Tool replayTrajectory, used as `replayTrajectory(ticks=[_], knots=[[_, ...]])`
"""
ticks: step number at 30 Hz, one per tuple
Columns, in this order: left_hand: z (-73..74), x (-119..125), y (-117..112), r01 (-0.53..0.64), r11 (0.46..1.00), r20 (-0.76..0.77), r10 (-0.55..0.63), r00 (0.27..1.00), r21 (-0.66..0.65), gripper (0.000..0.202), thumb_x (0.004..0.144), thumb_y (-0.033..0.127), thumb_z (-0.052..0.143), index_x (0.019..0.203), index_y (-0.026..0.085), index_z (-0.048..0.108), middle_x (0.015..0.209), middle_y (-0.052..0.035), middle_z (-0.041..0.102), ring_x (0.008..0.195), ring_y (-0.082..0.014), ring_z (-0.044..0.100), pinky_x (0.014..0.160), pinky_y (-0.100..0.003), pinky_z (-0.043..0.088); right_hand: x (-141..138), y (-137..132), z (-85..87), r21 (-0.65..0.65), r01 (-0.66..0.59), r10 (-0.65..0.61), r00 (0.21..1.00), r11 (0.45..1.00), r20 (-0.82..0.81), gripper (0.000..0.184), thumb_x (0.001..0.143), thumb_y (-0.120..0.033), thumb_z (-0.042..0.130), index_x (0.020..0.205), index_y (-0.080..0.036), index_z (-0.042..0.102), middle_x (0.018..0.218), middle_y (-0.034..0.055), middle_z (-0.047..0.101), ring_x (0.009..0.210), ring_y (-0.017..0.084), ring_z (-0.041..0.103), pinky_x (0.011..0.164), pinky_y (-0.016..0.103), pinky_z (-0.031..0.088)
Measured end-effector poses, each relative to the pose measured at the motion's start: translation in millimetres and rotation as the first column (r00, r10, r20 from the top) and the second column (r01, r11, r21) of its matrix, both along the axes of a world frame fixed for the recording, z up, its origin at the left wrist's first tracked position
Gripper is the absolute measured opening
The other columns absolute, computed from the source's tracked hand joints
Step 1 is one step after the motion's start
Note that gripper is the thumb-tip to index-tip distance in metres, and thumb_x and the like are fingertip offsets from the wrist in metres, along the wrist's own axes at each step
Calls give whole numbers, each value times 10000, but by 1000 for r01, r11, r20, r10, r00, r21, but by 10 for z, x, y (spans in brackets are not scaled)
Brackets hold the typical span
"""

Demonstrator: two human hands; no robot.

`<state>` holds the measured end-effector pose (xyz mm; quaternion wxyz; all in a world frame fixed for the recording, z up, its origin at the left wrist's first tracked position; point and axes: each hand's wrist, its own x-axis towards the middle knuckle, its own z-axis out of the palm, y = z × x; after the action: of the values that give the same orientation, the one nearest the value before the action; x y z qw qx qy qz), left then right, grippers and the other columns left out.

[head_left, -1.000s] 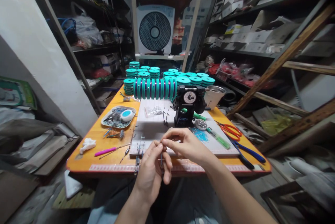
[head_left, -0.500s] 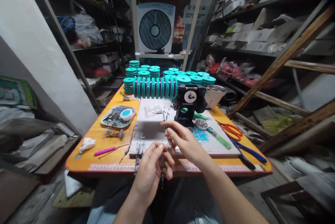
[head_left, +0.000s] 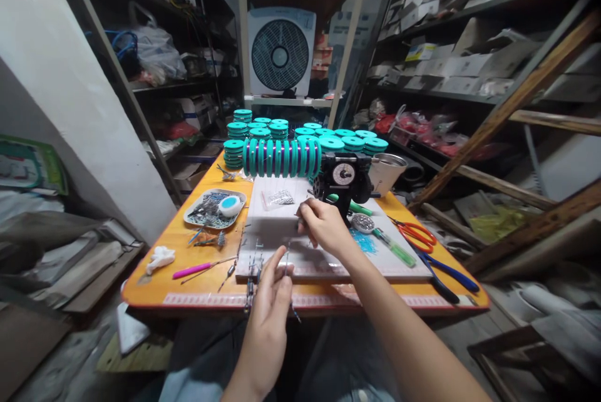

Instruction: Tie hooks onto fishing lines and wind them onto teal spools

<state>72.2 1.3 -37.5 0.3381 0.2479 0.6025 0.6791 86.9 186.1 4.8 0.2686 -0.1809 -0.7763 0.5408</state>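
Hands near each other but apart. At the near side of the table (head_left: 145, 286), a left hand (head_left: 270, 314) with thumb away from index finger; farther in, over the pale board (head_left: 275, 226), a right hand (head_left: 326, 226) with fingers bunched just in front of a black geared device (head_left: 328, 173). Impossible to tell of a firm hold in either, with the inner fingers hidden.

Beside the left hand, a wiry strand (head_left: 295, 314), its lower end poking out past the thumb; just left of it, at the board's near edge, a bunch of small dark pieces (head_left: 250, 289) on slender stems.

Likeliest trouble, by judgement: a slip of the strand through loose fingers, and a drop off the table's front. Also possible: tangled or bent stems, from a brush of the left hand against the bunch; scattered blue slivers (head_left: 364, 240), from a sweep of the right forearm.

In texture, a mix: smooth, flat-rimmed teal spools (head_left: 282, 159) in a row; clear, crinkled film on the small bag (head_left: 279, 200); spiky metallic bits in a shallow, round-cornered tray (head_left: 188, 218); soft, crumpled white tissue (head_left: 159, 259); long, curved blue handles on the pliers (head_left: 455, 275).
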Motion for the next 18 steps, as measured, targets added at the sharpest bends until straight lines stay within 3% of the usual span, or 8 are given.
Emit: replayTrajectory(ticks=[4,7,10,13,15,18], knots=[[51,22,67,-77,996,-272,87,958,48,487,909,344,445,1382,288,345,1485,18,222,1372,-141,154,1121,-255,128,255,-91,192,-200,-161,161,987,967,-18,293,887,-402,433,782,-141,512,534,3,558,275,55,356,282,165,253],[162,4,167,-103,973,-318,167,933,208,419,923,292,423,1341,304,392,1450,7,298,1339,-151,253,1102,-269,208,399,-148,373,-447,-377,374,922,811,-101,280,878,-392,475,812,-126,538,512,-1,544,257,37,302,257,143,221],[280,-28,256,25,964,-170,21,985,264,353,941,352,371,1275,261,443,1318,-43,452,1185,-158,450,1013,-278,341,464,-191,494,-533,-486,474,863,692,-172,254,877,-360,492,849,-118,563,532,11,571,256,32,304,245,129,226],[312,-16,293,212,935,7,-224,975,285,338,945,422,322,1077,180,517,951,-57,576,822,-126,570,770,-265,456,464,-228,498,-561,-527,502,837,639,-215,240,881,-340,485,895,-115,567,575,29,607,267,38,341,253,125,263],[284,32,284,254,915,106,-300,948,315,315,938,423,345,893,151,497,697,-11,510,614,-97,519,644,-249,443,441,-252,432,-600,-535,499,831,595,-247,234,887,-359,473,883,-133,537,608,35,623,270,40,348,260,131,291],[229,136,236,229,882,283,-362,888,411,327,942,390,345,732,145,400,534,28,412,468,-78,451,607,-265,439,389,-284,273,-739,-468,430,863,485,-265,275,859,-420,498,767,-167,441,541,0,585,247,48,325,237,132,252]])
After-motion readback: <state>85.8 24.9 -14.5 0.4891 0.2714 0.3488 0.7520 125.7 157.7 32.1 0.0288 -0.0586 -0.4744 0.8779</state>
